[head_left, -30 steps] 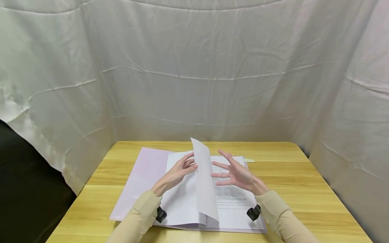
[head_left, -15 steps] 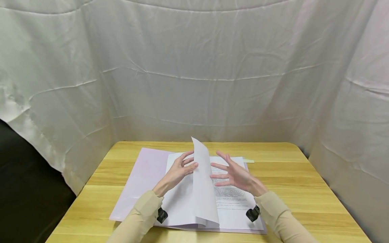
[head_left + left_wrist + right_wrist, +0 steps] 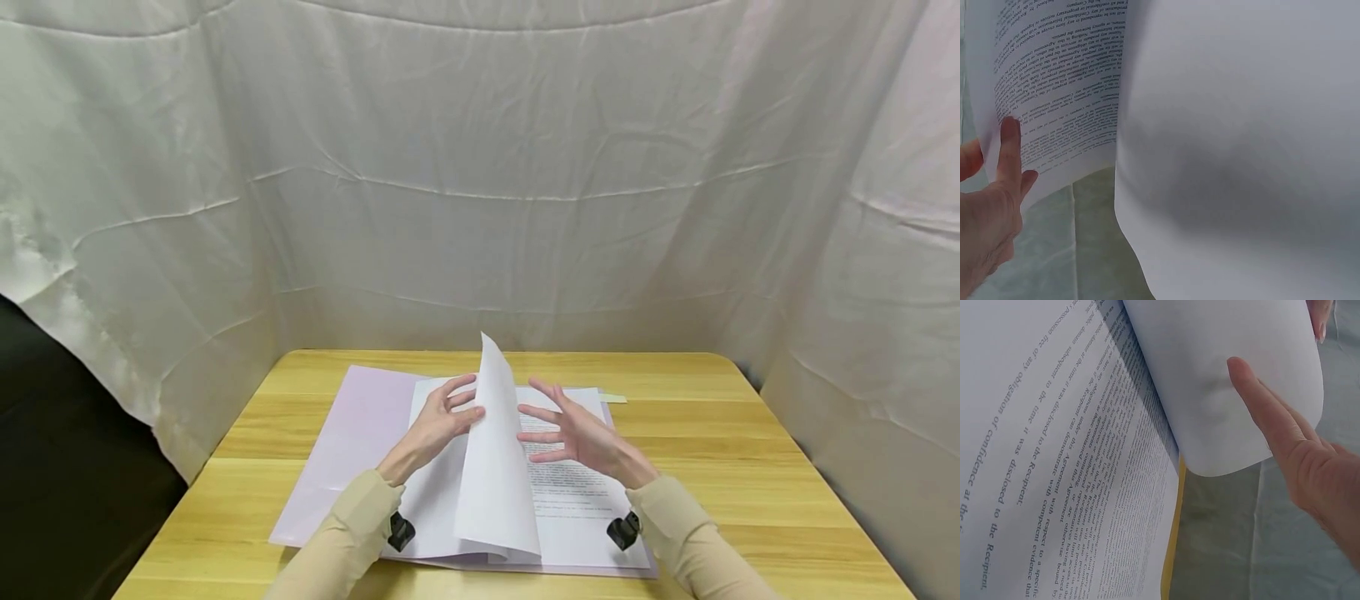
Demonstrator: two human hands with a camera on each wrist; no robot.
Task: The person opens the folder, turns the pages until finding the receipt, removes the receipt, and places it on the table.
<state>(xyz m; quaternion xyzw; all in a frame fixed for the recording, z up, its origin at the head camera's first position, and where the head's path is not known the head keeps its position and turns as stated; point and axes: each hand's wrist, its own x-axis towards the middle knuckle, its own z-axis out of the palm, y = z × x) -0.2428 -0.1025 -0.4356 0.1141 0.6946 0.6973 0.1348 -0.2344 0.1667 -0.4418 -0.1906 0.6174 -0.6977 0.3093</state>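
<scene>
A raised white sheet of paper [image 3: 495, 467] curves up from the middle of a stack of papers [image 3: 442, 500] in an open lavender folder [image 3: 367, 425]. The thumb and fingers of my left hand [image 3: 435, 427] pinch its left edge; in the left wrist view a finger [image 3: 1010, 147] lies against the printed side. My right hand [image 3: 592, 435] is to the right of the sheet with its fingers spread. Those fingertips are right at the sheet's blank side [image 3: 1191, 406]. Beneath the right hand lies a printed page [image 3: 573, 500].
The folder lies on a wooden table [image 3: 750, 500]. A pale strip [image 3: 613, 398] sticks out past the folder's right side. Grey curtains [image 3: 525, 208] hang behind and at the sides, with a black cloth [image 3: 75, 450] at the left.
The raised sheet's lower end has swung to the left, showing more of its blank face. Its top tip has shifted slightly up and right. Both hands are nearly still.
</scene>
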